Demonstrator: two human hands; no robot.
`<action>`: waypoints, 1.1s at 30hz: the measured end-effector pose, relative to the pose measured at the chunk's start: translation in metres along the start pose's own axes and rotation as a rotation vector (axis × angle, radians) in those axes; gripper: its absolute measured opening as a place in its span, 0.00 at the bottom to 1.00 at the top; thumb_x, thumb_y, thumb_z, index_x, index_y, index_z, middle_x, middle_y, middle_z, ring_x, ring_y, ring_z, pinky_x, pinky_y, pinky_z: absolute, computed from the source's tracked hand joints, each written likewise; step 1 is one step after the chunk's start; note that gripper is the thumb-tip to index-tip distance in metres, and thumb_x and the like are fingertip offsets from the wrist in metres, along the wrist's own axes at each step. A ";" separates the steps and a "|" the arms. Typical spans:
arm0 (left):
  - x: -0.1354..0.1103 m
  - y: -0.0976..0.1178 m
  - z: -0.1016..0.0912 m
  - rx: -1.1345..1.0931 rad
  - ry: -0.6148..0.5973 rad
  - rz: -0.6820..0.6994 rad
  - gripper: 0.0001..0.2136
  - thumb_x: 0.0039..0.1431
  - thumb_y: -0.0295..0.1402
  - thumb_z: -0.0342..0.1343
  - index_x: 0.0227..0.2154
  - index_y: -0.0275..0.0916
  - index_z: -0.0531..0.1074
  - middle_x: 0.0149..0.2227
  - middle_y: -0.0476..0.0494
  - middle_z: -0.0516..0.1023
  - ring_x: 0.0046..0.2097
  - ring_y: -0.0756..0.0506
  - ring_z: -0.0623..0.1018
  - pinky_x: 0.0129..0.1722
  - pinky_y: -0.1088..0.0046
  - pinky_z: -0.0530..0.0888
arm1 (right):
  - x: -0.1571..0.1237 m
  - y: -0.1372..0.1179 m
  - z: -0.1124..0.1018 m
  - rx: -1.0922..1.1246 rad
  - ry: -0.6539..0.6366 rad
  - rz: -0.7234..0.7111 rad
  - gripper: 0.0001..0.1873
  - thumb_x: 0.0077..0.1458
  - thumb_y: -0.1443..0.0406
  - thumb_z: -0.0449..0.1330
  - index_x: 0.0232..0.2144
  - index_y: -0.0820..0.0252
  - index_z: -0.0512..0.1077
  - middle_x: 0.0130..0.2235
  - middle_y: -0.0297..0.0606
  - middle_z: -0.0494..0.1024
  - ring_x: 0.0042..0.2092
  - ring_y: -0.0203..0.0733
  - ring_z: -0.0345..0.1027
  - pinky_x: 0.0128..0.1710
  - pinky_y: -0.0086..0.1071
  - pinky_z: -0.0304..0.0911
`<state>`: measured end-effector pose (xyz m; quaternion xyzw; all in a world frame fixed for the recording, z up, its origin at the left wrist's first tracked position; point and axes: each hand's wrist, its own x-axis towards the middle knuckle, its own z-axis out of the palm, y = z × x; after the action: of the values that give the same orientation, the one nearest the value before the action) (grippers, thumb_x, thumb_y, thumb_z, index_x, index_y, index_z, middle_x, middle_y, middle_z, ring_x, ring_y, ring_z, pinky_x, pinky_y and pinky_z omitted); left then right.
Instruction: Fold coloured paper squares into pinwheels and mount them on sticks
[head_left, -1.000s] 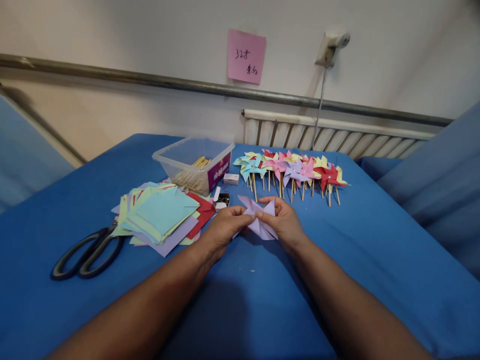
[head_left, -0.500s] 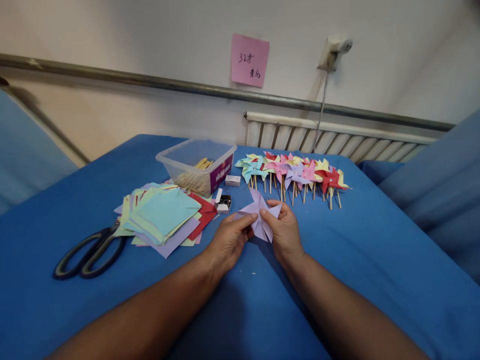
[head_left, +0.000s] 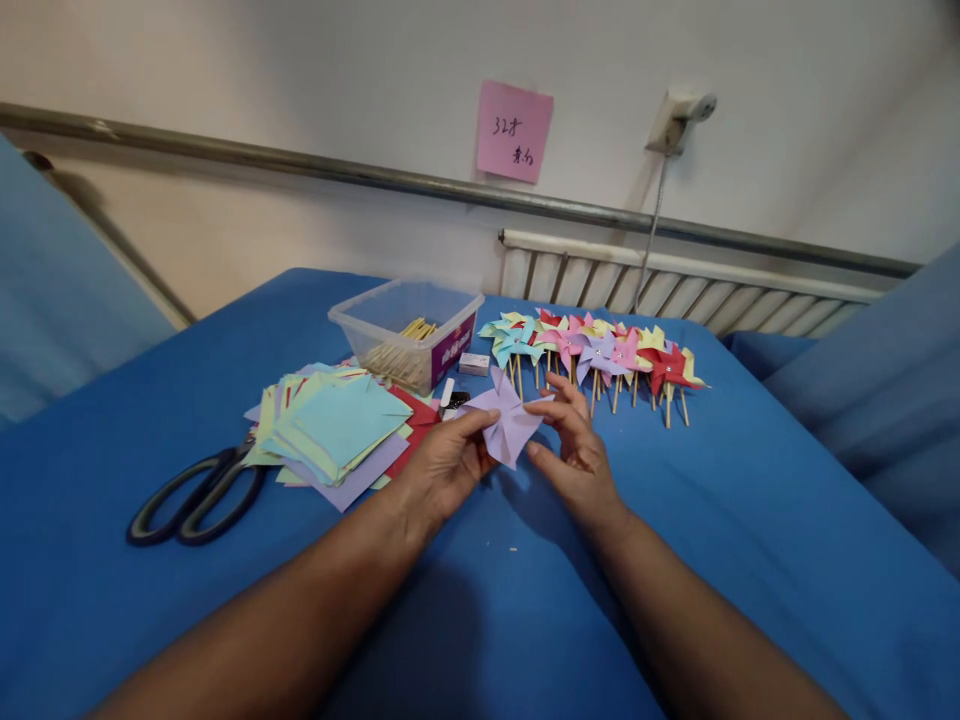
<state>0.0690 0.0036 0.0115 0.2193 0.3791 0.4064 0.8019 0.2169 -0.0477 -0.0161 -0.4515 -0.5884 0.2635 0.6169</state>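
Head view, only one. Left hand (head_left: 454,455) is clamping a lilac paper pinwheel (head_left: 510,430), thumb on top near the centre, fingers curling beneath. Right hand (head_left: 577,455) is spreading loosely: a fingertip is meeting the right blade, thumb standing apart; cannot tell whether the blade is being gripped. Pinwheel is hovering between the hands above the blue cloth (head_left: 570,620); no stick is showing on it.

Risks, my judgement: the left thumb is apparently doing most of the holding, so a slip could be letting the folded blades spring loose. A hard push from the right fingertip could be creasing or tearing one. The small open box (head_left: 454,404) is sitting just beyond the left hand with dark bits inside, too small to identify; a careless knuckle could be tipping it. Scissors (head_left: 199,500) are lying with blades running under the paper sheets (head_left: 345,420), so tugging them could be dragging the stack apart. Finished pinwheels (head_left: 600,350) are crowding together behind the right hand; a far reach could be bumping them.

Writing: pink note (head_left: 515,130) on the wall is showing a handwritten "32" plus characters I'm not reading surely. Purple label (head_left: 454,345) on the clear plastic tub (head_left: 375,320) is carrying pale lettering, too blurred. Closed white box (head_left: 474,364): print too small. No brand is reading clearly.
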 end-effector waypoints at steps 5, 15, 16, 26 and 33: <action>-0.003 -0.007 0.000 0.034 -0.021 0.009 0.07 0.46 0.22 0.61 0.31 0.33 0.75 0.27 0.45 0.79 0.26 0.49 0.76 0.27 0.75 0.74 | 0.000 -0.001 0.002 0.011 0.017 0.024 0.02 0.50 0.63 0.64 0.30 0.54 0.75 0.58 0.38 0.63 0.60 0.49 0.56 0.60 0.46 0.49; 0.001 -0.015 -0.003 0.144 -0.039 0.065 0.08 0.42 0.26 0.66 0.29 0.33 0.77 0.29 0.44 0.80 0.30 0.48 0.77 0.33 0.72 0.74 | 0.001 0.015 0.003 -0.037 0.105 0.118 0.07 0.49 0.66 0.62 0.22 0.58 0.70 0.46 0.42 0.71 0.52 0.47 0.65 0.53 0.42 0.56; 0.002 -0.016 -0.003 0.150 -0.035 0.065 0.08 0.42 0.26 0.66 0.29 0.33 0.77 0.29 0.44 0.79 0.31 0.48 0.77 0.33 0.72 0.74 | 0.001 0.015 0.002 -0.056 0.110 0.113 0.07 0.49 0.66 0.62 0.22 0.58 0.70 0.45 0.42 0.72 0.51 0.47 0.66 0.53 0.42 0.56; 0.006 -0.019 -0.008 0.197 -0.037 0.090 0.10 0.40 0.30 0.68 0.28 0.33 0.76 0.28 0.44 0.78 0.30 0.47 0.77 0.34 0.69 0.73 | 0.003 0.011 0.004 -0.179 0.114 0.100 0.07 0.49 0.66 0.60 0.21 0.58 0.69 0.43 0.42 0.72 0.49 0.46 0.67 0.51 0.41 0.58; 0.003 -0.019 -0.004 0.215 0.022 0.102 0.11 0.39 0.29 0.67 0.28 0.33 0.76 0.28 0.44 0.78 0.30 0.47 0.77 0.34 0.70 0.72 | 0.003 0.010 0.004 -0.162 0.101 0.119 0.06 0.49 0.66 0.60 0.21 0.57 0.70 0.43 0.41 0.73 0.48 0.45 0.67 0.51 0.41 0.59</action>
<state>0.0762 -0.0045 -0.0044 0.3184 0.4175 0.4061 0.7480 0.2156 -0.0393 -0.0239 -0.5466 -0.5479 0.2282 0.5907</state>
